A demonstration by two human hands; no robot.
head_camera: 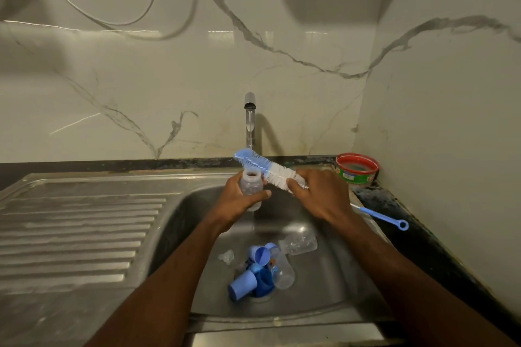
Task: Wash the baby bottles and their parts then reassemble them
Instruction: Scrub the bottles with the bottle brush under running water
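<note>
**Washing only begun: 1 bottle in hand, the rest waits in the sink**

The left hand (239,200) is curled around a clear baby bottle (250,187) and holds it upright over the sink (180,222), just under the tap (249,110), from which a thin stream of water runs. The right hand (318,194) grips a bottle brush (267,167) on its white bristle part; the blue tip of the brush lies just beside the open mouth of the bottle and is not inside it. The 2 hands are near each other but do not touch.

I judge the task to be at an early stage. The held bottle appears to be the 1st one under scrubbing, and the brush has not yet entered it. At the bottom of the sink, around the drain, lie 2 more clear bottles (298,242), several blue caps and rings (255,273) and a clear teat (227,256), all in a loose pile and still apart from each other. Nothing is reassembled and nothing stands on the draining board (79,228). So all parts remain to be washed, rinsed and put together.

On the dark bench (394,205) at the right lie a thin blue brush (380,217) and a round red tub (356,169).
</note>
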